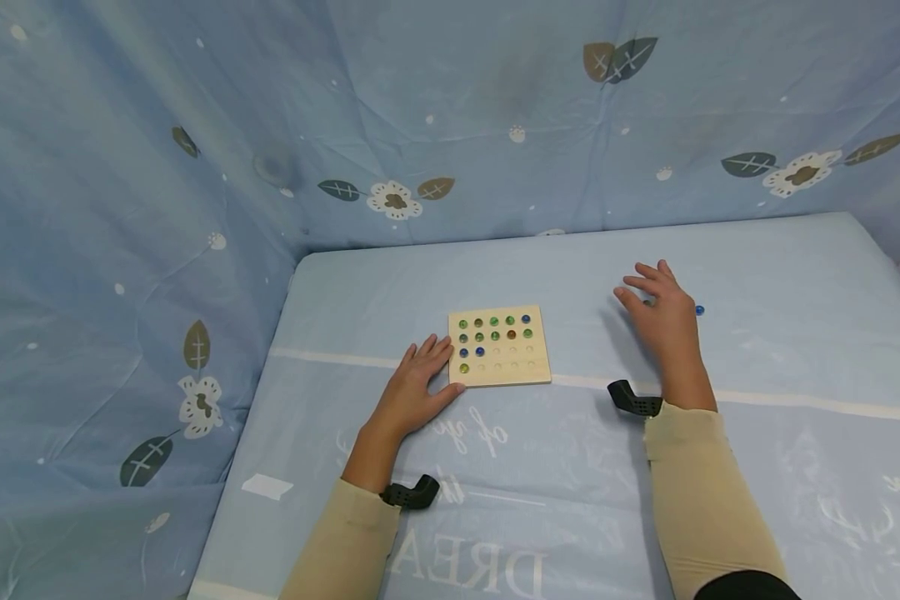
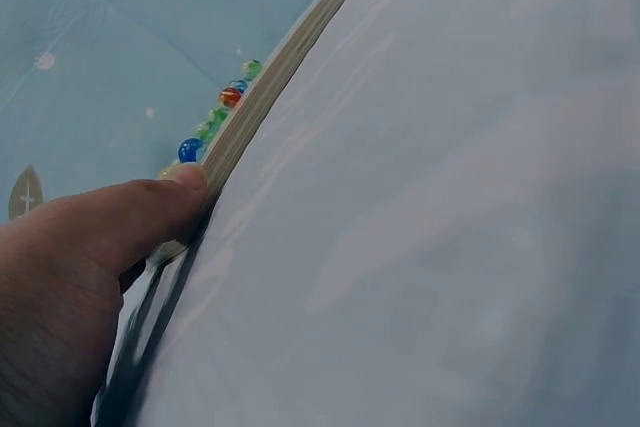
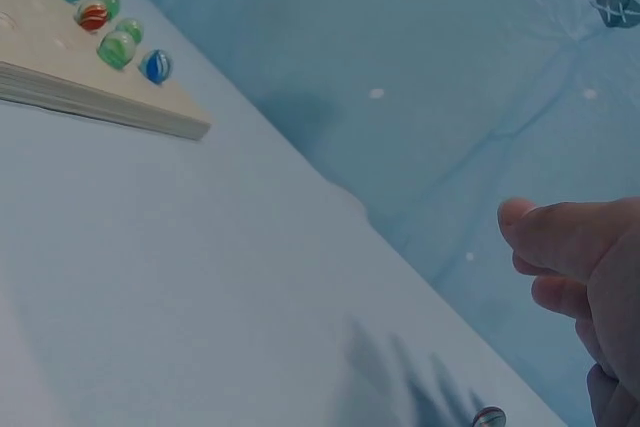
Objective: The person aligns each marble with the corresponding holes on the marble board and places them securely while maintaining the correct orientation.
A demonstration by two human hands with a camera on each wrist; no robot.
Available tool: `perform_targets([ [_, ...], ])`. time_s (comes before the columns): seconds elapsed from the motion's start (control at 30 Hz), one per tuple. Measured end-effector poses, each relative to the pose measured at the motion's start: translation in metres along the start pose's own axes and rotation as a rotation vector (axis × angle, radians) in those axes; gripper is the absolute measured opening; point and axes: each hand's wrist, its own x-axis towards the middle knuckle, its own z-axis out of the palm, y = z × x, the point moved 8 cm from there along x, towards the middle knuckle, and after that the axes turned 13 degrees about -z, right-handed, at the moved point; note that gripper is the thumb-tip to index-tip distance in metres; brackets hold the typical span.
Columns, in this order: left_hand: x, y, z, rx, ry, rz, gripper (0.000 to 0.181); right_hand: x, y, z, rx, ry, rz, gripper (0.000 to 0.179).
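A pale wooden board (image 1: 504, 375) with rows of round hollows lies on the table. Glass marbles, green, blue and reddish-brown, fill its two far rows and part of the two nearer ones. My left hand (image 1: 412, 392) rests at the board's left side, fingers at the left edge and thumb at the near corner. In the left wrist view the thumb (image 2: 150, 209) lies against the wood. My right hand (image 1: 663, 315) hovers over the table right of the board, fingers loosely bent, with no marble seen in them. Near it are a blue marble (image 1: 700, 310) and a dark greenish one (image 1: 648, 302).
The table (image 1: 585, 483) wears a light blue cloth with a pale stripe and mirrored lettering. Blue patterned fabric (image 1: 480, 100) hangs behind it and on the left. A whitish patch (image 1: 267, 486) lies at the table's left. Each wrist carries a black device.
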Motion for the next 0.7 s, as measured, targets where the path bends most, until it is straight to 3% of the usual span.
perform_targets([
  [0.17, -0.001, 0.001, -0.001, -0.023, 0.001, 0.003, 0.071, -0.002, 0.002, -0.006, 0.008, 0.01, 0.009, 0.045],
  [0.47, -0.002, -0.002, 0.001, -0.02, -0.005, 0.002, 0.075, -0.008, 0.03, -0.032, -0.005, 0.06, 0.151, 0.049],
  [0.7, 0.0, -0.001, 0.001, -0.023, 0.002, 0.006, 0.076, -0.01, 0.04, -0.039, -0.035, 0.067, 0.214, 0.046],
])
